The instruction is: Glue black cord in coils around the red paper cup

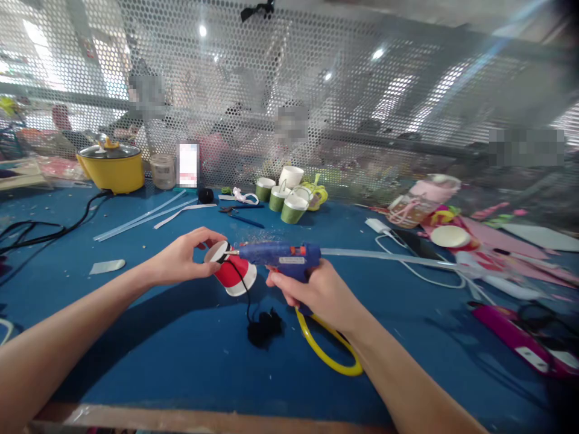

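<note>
My left hand (192, 254) grips a small red and white paper cup (235, 272), tilted on its side near the middle of the table. Black yarn (243, 280) runs from the cup's narrow end down to a fluffy black clump (265, 328) on the table. In my right hand (323, 292) is a blue hot glue gun (283, 256), with a long clear glue stick (384, 258) out of its back. The gun's nozzle touches or nearly touches the black yarn at the cup's end; I cannot tell which. Yellow scissor-like handles (332, 355) lie beneath my right wrist.
Green-wrapped cups (295, 210) and pliers (242, 216) lie beyond my hands. A yellow pot (111, 172), a jar (163, 172) and a lit phone (188, 164) stand back left. A purple power strip (520, 337) and cables sit at right. Perforated metal (253, 78) borders the table's back.
</note>
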{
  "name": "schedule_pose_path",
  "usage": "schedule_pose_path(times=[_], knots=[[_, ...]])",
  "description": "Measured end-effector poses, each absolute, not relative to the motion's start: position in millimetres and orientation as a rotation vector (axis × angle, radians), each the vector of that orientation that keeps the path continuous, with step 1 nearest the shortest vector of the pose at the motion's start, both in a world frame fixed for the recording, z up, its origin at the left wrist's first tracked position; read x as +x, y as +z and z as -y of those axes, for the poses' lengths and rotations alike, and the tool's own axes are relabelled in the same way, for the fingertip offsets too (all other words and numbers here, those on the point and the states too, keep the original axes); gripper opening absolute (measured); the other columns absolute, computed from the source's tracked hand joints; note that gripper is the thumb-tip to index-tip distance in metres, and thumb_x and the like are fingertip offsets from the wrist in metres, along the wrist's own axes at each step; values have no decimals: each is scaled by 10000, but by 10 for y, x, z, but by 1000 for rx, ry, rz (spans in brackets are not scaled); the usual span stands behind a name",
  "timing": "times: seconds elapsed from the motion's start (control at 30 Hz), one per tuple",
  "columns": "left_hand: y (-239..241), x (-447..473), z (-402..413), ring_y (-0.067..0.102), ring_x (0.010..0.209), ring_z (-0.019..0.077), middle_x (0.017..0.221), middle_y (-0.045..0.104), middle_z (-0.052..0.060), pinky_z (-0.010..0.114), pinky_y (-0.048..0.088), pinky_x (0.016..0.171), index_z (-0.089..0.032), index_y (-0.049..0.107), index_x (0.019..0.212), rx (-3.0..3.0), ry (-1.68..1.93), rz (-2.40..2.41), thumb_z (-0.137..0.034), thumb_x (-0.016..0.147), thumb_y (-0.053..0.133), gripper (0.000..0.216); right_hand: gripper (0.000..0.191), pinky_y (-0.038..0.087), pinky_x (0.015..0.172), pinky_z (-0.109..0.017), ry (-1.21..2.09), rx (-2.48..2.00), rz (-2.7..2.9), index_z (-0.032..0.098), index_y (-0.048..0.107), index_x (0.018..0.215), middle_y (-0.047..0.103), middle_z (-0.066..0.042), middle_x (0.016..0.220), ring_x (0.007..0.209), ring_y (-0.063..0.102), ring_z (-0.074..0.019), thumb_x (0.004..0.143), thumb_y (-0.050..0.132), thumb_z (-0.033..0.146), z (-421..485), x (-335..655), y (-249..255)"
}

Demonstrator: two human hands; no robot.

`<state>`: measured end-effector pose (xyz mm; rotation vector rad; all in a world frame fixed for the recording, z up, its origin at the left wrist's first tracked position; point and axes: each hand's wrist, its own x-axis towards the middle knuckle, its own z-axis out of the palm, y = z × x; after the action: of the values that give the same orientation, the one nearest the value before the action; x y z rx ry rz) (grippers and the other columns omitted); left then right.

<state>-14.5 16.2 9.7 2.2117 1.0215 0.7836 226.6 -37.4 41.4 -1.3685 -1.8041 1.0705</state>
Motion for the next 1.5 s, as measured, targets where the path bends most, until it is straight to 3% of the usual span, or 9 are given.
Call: schedule_pose_path(times=[0.27,0.47,0.6,0.8,0.97,1.33,1.5], knots=[[90,-131,-166,548,975,205,1085,588,88,380,423,891,-152,531,1058,2124,818,-1071,-242,716,565,355,260,389,466,-265,606,-1506,1997,211,459,516,496,21,458,440,458,-126,741,533,319,420,2221,333],[95,-126,-166,552,968,205,1079,592,87,371,423,887,-145,536,1054,2120,813,-1053,-237,717,564,350,151,434,552,-269,556,-1452,2029,200,538,619,565,4,559,517,493,-139,736,532,295,405,2217,311],[93,-127,-162,554,968,206,1080,591,88,366,427,883,-145,539,1057,2122,823,-1062,-233,710,571,359,186,443,587,-281,458,-1462,2040,200,527,591,588,-13,581,551,528,-157,744,516,305,418,2203,314],[69,-151,-184,551,980,203,1085,588,74,369,424,890,-162,538,1059,2137,810,-1031,-221,720,573,346,158,438,540,-254,484,-1452,2044,195,561,650,596,-4,584,545,537,-152,742,509,313,431,2202,305],[52,-166,-202,539,996,198,1097,576,71,362,415,899,-164,522,1085,2144,802,-1017,-203,717,581,375,225,416,530,-257,415,-1472,2025,198,503,547,544,7,514,496,488,-137,734,502,322,423,2210,305],[72,-203,-220,539,996,198,1112,556,73,352,431,876,-167,491,1124,2153,732,-932,-229,738,579,400,210,401,526,-249,490,-1507,2011,195,502,545,525,13,505,496,469,-129,727,504,301,441,2194,344],[61,-215,-234,540,1004,200,1119,554,75,361,434,881,-175,484,1134,2155,723,-900,-229,743,581,406,152,413,535,-234,532,-1442,2012,191,544,602,568,13,556,523,489,-126,726,504,271,464,2170,352]])
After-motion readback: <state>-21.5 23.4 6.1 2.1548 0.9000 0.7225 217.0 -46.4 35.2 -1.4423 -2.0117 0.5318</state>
